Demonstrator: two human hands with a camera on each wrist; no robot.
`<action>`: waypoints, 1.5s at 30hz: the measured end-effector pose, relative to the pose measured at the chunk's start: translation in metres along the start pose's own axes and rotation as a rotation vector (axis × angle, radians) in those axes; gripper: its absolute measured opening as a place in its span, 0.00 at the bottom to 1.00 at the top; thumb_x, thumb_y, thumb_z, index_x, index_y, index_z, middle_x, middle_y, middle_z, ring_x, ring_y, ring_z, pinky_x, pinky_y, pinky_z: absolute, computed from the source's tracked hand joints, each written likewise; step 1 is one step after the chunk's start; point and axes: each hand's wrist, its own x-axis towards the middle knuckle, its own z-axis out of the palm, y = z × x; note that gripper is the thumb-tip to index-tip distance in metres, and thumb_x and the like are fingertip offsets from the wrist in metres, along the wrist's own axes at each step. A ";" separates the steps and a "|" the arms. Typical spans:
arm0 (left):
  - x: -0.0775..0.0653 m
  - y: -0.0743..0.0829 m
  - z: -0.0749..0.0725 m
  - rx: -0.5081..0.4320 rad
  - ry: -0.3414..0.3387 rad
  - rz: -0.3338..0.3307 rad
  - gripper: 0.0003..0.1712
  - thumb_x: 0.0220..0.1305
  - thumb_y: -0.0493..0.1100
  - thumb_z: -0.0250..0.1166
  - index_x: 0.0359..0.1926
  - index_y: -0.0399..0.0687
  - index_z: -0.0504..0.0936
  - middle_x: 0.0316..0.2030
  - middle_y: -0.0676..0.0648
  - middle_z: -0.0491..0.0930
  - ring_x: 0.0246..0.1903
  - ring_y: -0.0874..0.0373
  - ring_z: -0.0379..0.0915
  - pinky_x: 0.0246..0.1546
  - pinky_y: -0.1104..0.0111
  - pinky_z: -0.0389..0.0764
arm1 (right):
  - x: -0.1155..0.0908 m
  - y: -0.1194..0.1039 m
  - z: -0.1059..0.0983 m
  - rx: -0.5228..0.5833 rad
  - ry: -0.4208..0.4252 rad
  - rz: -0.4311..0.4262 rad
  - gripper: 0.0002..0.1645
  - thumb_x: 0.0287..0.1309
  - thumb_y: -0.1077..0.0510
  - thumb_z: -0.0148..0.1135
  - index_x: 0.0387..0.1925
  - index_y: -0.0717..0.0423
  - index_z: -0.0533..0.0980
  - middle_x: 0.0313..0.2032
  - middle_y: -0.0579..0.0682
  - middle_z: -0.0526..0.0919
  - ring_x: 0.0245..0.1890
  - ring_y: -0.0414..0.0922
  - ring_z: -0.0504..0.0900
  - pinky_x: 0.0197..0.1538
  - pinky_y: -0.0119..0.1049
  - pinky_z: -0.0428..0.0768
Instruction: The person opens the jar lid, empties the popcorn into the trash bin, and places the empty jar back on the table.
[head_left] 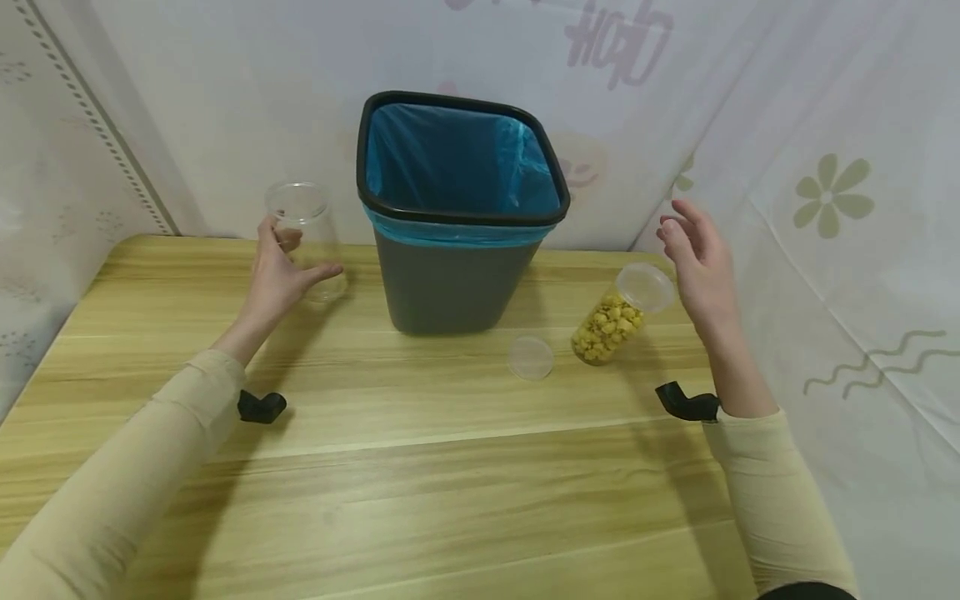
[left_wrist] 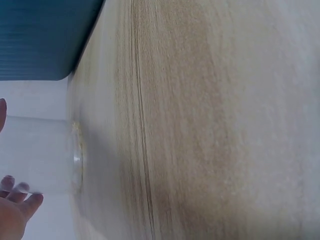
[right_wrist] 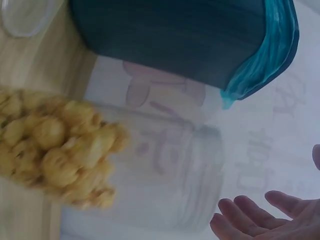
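Observation:
An empty clear plastic jar (head_left: 324, 242) stands near the table's back edge, left of the bin. My left hand (head_left: 277, 271) holds it around the side, thumb across the front and fingers behind. In the left wrist view, the fingertips (left_wrist: 34, 201) lie along the wall of the jar (left_wrist: 40, 155). A second clear jar (head_left: 609, 327), partly filled with yellow popcorn, stands at the right. My right hand (head_left: 703, 267) hovers beside its top with loosely bent fingers, apart from it. In the right wrist view, nothing is in the right hand (right_wrist: 270, 220).
A dark grey bin (head_left: 457, 283) lined with a blue bag (head_left: 450, 158) stands between the jars. One round translucent lid (head_left: 530, 358) lies flat on the wooden table (head_left: 390, 500) in front of the popcorn jar. A printed white cloth (head_left: 247, 100) hangs behind.

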 end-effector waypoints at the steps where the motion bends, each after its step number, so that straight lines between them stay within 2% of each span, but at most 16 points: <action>1: 0.000 0.000 0.000 0.004 -0.002 -0.004 0.67 0.58 0.50 0.78 0.81 0.52 0.37 0.75 0.30 0.57 0.76 0.35 0.57 0.74 0.38 0.61 | -0.001 0.002 -0.002 -0.019 -0.007 0.004 0.34 0.77 0.40 0.49 0.76 0.45 0.64 0.70 0.58 0.74 0.66 0.45 0.77 0.72 0.45 0.74; 7: -0.001 0.000 -0.001 -0.008 0.000 0.011 0.71 0.58 0.50 0.78 0.82 0.58 0.31 0.77 0.31 0.54 0.77 0.35 0.56 0.74 0.37 0.61 | -0.010 0.016 -0.007 -0.122 -0.096 0.035 0.38 0.76 0.36 0.47 0.80 0.42 0.58 0.76 0.59 0.66 0.75 0.59 0.66 0.76 0.62 0.63; 12: -0.001 -0.002 -0.001 -0.007 -0.005 0.010 0.72 0.57 0.52 0.79 0.82 0.59 0.32 0.78 0.33 0.53 0.78 0.36 0.54 0.74 0.37 0.60 | -0.015 0.026 -0.005 -0.141 -0.157 0.047 0.40 0.75 0.37 0.49 0.81 0.44 0.55 0.77 0.59 0.63 0.76 0.61 0.65 0.77 0.63 0.60; 17: -0.002 -0.004 -0.002 -0.006 0.009 0.022 0.72 0.56 0.52 0.79 0.83 0.61 0.32 0.78 0.33 0.52 0.78 0.36 0.53 0.76 0.36 0.57 | -0.019 0.033 -0.001 -0.169 -0.202 0.057 0.46 0.71 0.38 0.58 0.82 0.45 0.52 0.78 0.59 0.60 0.78 0.61 0.61 0.77 0.64 0.60; 21: -0.002 -0.003 -0.002 -0.025 0.035 0.040 0.71 0.56 0.52 0.79 0.83 0.64 0.33 0.78 0.35 0.53 0.78 0.38 0.53 0.77 0.39 0.56 | -0.022 0.038 0.002 -0.258 -0.224 0.047 0.56 0.62 0.39 0.70 0.82 0.43 0.51 0.79 0.59 0.60 0.79 0.61 0.58 0.76 0.67 0.58; 26: -0.003 0.002 -0.005 -0.046 0.068 0.048 0.71 0.57 0.51 0.78 0.83 0.60 0.31 0.77 0.35 0.56 0.79 0.43 0.51 0.81 0.47 0.52 | -0.024 0.042 0.005 -0.334 -0.240 0.030 0.62 0.55 0.42 0.77 0.82 0.46 0.51 0.79 0.57 0.60 0.79 0.62 0.56 0.76 0.68 0.56; 29: -0.004 0.007 -0.009 -0.061 0.091 0.042 0.71 0.59 0.52 0.77 0.83 0.58 0.30 0.77 0.36 0.55 0.79 0.48 0.51 0.82 0.51 0.50 | -0.025 0.044 0.006 -0.347 -0.241 0.021 0.61 0.55 0.45 0.77 0.82 0.48 0.52 0.80 0.56 0.59 0.79 0.62 0.56 0.77 0.67 0.56; 35: -0.006 0.020 -0.022 -0.131 0.129 0.037 0.67 0.61 0.52 0.74 0.83 0.61 0.31 0.80 0.43 0.51 0.81 0.55 0.47 0.83 0.57 0.47 | -0.027 0.049 0.007 -0.362 -0.225 -0.006 0.59 0.55 0.50 0.78 0.81 0.46 0.55 0.79 0.58 0.60 0.78 0.64 0.58 0.75 0.68 0.59; 45: -0.017 0.038 -0.035 -0.173 0.152 0.049 0.62 0.65 0.53 0.70 0.83 0.60 0.34 0.81 0.45 0.49 0.82 0.58 0.44 0.83 0.67 0.45 | -0.028 0.050 0.009 -0.350 -0.183 -0.031 0.58 0.53 0.53 0.79 0.80 0.45 0.57 0.76 0.62 0.64 0.75 0.65 0.62 0.72 0.69 0.62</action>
